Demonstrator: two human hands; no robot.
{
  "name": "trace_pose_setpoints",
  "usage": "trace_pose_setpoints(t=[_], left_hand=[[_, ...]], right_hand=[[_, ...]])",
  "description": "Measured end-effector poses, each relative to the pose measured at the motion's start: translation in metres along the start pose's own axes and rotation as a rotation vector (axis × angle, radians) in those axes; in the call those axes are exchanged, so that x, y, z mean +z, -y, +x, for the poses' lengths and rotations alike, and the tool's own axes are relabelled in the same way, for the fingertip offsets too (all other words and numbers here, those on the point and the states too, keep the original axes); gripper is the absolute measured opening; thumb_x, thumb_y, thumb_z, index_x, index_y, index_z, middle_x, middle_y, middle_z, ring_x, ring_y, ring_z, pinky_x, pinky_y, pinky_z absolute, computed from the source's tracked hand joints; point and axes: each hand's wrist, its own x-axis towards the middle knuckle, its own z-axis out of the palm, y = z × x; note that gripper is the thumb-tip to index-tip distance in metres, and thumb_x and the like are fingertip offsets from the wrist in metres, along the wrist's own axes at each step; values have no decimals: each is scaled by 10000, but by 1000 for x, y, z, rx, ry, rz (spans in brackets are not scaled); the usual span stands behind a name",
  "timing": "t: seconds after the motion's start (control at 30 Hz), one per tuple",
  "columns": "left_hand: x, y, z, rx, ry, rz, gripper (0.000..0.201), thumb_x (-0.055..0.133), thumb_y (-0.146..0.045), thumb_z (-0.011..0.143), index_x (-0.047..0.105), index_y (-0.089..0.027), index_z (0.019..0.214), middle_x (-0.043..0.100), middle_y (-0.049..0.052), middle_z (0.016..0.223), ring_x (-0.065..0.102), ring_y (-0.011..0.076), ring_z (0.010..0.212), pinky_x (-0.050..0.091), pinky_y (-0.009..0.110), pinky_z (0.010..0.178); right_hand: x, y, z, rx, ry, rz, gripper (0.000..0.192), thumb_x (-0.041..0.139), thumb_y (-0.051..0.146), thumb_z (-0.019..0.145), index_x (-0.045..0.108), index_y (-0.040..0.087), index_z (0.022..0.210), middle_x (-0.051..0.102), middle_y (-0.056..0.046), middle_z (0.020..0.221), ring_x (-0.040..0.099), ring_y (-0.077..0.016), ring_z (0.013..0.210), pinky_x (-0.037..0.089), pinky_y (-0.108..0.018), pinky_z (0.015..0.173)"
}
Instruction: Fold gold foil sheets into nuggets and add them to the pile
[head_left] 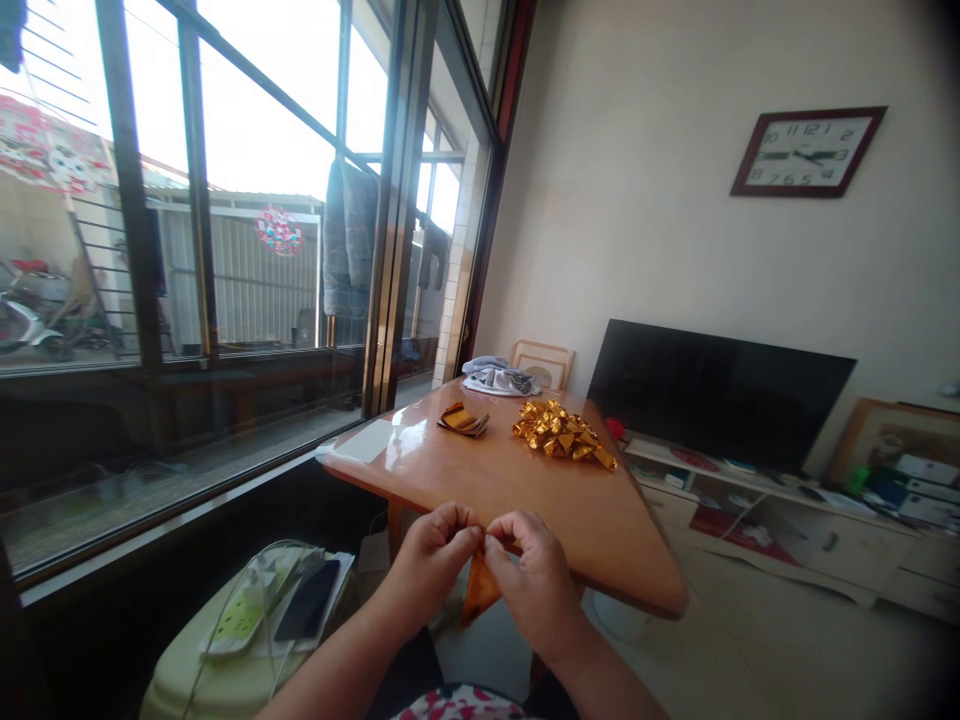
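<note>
Gold paper [478,590], creased to a downward point, pinched at 12 o'clock between closed fingers of left hand [433,560] and right hand [534,580], knuckles touching.

A folded gold paper piece [480,592] is pinched between the left hand [433,560] and right hand [534,578] at six o'clock. On the wooden table [495,480], a gold pile [564,433] is seen at one o'clock, flat gold sheets [463,419] at twelve.
</note>
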Motion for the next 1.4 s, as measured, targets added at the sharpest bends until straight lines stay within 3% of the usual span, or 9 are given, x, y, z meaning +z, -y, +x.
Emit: trace_pose_setpoints(t=[0.23, 0.4, 0.67, 0.87, 0.97, 1.13, 1.23, 1.33, 1.4], left_hand=[[1, 1, 0, 38, 21, 71, 189, 620, -319, 878, 608, -155, 785, 548, -8, 717, 477, 133, 678, 377, 241, 631], [2, 3, 0, 51, 1, 88, 184, 625, -318, 880, 616, -161, 785, 548, -9, 730, 479, 138, 701, 380, 243, 656], [-5, 0, -2, 0, 82, -17, 270, 545, -365, 940, 672, -155, 830, 613, 21, 771, 529, 164, 744, 421, 267, 725], [-4, 14, -2, -70, 209, -85, 259, 685, -394, 867, 683, -137, 834, 603, 7, 748, 506, 135, 690, 389, 245, 664], [0, 17, -3, -96, 184, -135, 278, 761, -397, 800, 672, -134, 796, 606, 6, 729, 495, 120, 650, 375, 233, 632], [-2, 18, 1, -138, 61, -263, 283, 793, -392, 764, 661, -141, 762, 609, 0, 697, 491, 106, 627, 372, 216, 606], [-7, 21, 6, -170, -26, -311, 248, 772, -357, 788, 668, -134, 820, 606, -6, 673, 466, 87, 587, 347, 201, 560], [-11, 23, 10, -247, -78, -431, 247, 770, -326, 785, 661, -135, 898, 619, -4, 705, 497, 79, 573, 349, 191, 534], [-12, 23, 10, -300, -126, -510, 280, 789, -288, 760, 645, -152, 957, 631, -10, 750, 533, 77, 580, 356, 183, 519]], right_hand=[[1, -4, 0, 131, 90, 145, 107, 587, 267, 880, 659, 212, 824, 684, -18, 816, 620, -197, 796, 461, -289, 727], [2, -8, 0, 109, 82, 162, 129, 602, 286, 877, 653, 205, 791, 677, -19, 794, 604, -189, 787, 456, -271, 704], [0, -15, 3, 294, 45, 521, 255, 637, 435, 878, 617, 186, 824, 576, 18, 715, 503, -141, 640, 424, -240, 590], [3, -22, 3, 340, -10, 606, 276, 669, 450, 855, 615, 180, 830, 557, 22, 711, 482, -134, 638, 411, -233, 578], [4, -23, 4, 340, -4, 629, 278, 672, 450, 861, 625, 177, 842, 573, 19, 727, 498, -135, 657, 425, -238, 606], [7, -29, 5, 305, 17, 599, 314, 603, 486, 918, 656, 177, 937, 630, -5, 788, 577, -167, 731, 480, -271, 681], [8, -33, 1, 246, -22, 450, 278, 572, 425, 936, 652, 194, 1068, 695, -52, 946, 647, -212, 848, 525, -326, 771], [7, -31, -4, 22, -92, 157, 279, 559, 267, 921, 632, 224, 1187, 684, -89, 1115, 638, -256, 1040, 505, -412, 931], [7, -26, -7, -165, -104, -45, 410, 555, 167, 887, 601, 250, 1286, 638, -110, 1237, 585, -282, 1164, 454, -473, 1018]])
